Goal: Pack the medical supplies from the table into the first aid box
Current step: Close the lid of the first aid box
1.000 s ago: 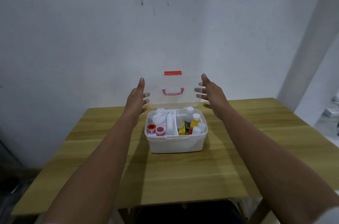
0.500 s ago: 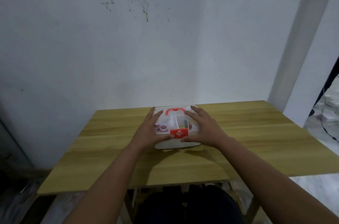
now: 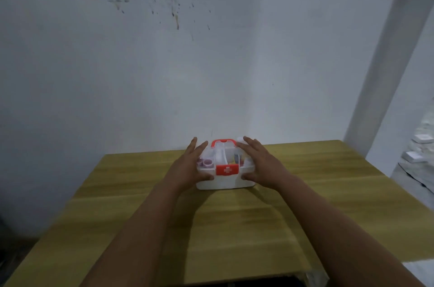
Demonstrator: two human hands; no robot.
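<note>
1. Two hands were on the first aid box (image 3: 224,178), and the biggest change from a second before was the lid (image 3: 223,157): it had stood upright then, and now it lay flat down over the box.

2. My left hand (image 3: 187,167) pressed flat on the left part of the lid, its fingers (image 3: 193,145) spread and loose, thumb against the front wall. It gripped nothing; it only pushed down.

3. My right hand (image 3: 260,164) did the same on the right part, fingers stretched over the lid toward the back, thumb low on the front. It was likewise unclenched and carried nothing.

4. Between my thumbs sat the red clasp (image 3: 227,170) with its white cross, and the red handle (image 3: 223,142) showed at the far edge of the lid.

5. Through the clear lid I could make out rolls and bottles inside. The box stood near the back of the worktop (image 3: 234,228), where I saw no loose supplies.

6. I judged the packing done and only the latching left; whether the clasp had caught, I could not tell.
</note>
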